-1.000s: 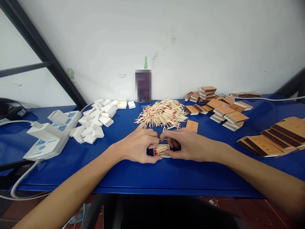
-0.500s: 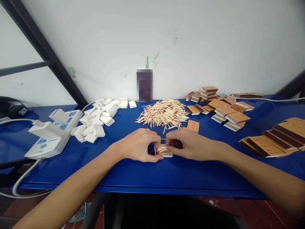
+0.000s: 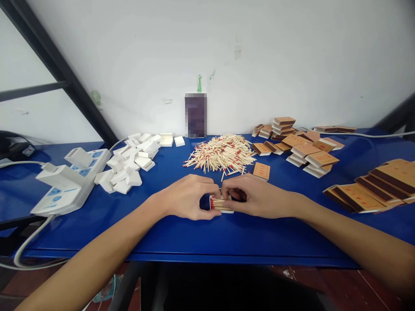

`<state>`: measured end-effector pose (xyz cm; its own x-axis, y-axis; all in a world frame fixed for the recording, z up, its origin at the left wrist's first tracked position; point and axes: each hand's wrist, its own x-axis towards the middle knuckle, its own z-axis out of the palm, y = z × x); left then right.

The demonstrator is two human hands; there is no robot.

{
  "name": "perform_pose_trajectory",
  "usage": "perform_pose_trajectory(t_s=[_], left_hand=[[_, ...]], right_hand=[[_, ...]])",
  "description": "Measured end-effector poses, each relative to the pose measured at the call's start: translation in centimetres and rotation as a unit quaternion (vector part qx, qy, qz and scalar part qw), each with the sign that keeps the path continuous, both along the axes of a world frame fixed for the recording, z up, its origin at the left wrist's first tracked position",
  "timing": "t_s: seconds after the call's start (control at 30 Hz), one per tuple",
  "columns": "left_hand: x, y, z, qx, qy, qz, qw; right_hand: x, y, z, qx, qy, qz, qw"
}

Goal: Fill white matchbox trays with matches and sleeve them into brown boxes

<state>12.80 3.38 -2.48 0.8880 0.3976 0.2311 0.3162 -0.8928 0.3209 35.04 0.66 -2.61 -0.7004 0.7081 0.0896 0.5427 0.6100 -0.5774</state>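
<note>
A small white matchbox tray [image 3: 221, 204] filled with red-tipped matches lies on the blue table [image 3: 194, 235] between my two hands. My left hand [image 3: 188, 197] curls round the tray's left end, its thumb and fingertips pinched on it. My right hand [image 3: 254, 195] closes on the tray's right end, with its fingers pressed on the matches. A loose heap of matches [image 3: 222, 152] lies just behind my hands. One flat brown sleeve [image 3: 261, 170] rests beside my right hand.
Empty white trays [image 3: 129, 162] are piled at the left, next to a white power strip [image 3: 69, 181] with plugs and cables. Brown matchboxes [image 3: 301, 147] are stacked at the back right, flat sleeves [image 3: 372, 185] at the far right. A dark blurred object [image 3: 195, 115] leans on the wall.
My right hand drew back slightly from the tray, then closed in on it again. My left hand has stayed on the tray's left end.
</note>
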Motion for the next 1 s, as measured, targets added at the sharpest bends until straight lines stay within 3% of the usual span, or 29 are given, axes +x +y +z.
perform_pose_trajectory(t_s=[0.13,0.37,0.57,0.77,1.0], left_hand=[[-0.1,0.1,-0.1,0.016,0.022,0.001,1.0],[-0.1,0.3,-0.3,0.038,0.025,0.003,0.999],[-0.2,0.2,-0.1,0.051,0.023,0.005,0.998],[-0.1,0.2,-0.2,0.047,0.023,0.001,0.999],[-0.3,0.5,0.1,0.046,0.023,0.033,0.998]], right_hand=[[0.0,0.0,0.1,0.025,-0.013,0.001,1.0],[-0.2,-0.1,0.1,-0.008,0.006,-0.04,0.999],[-0.1,0.5,-0.5,0.033,0.005,-0.092,0.995],[0.1,1.4,-0.9,0.001,-0.014,-0.119,0.993],[0.5,1.0,-0.9,0.05,-0.019,-0.147,0.988]])
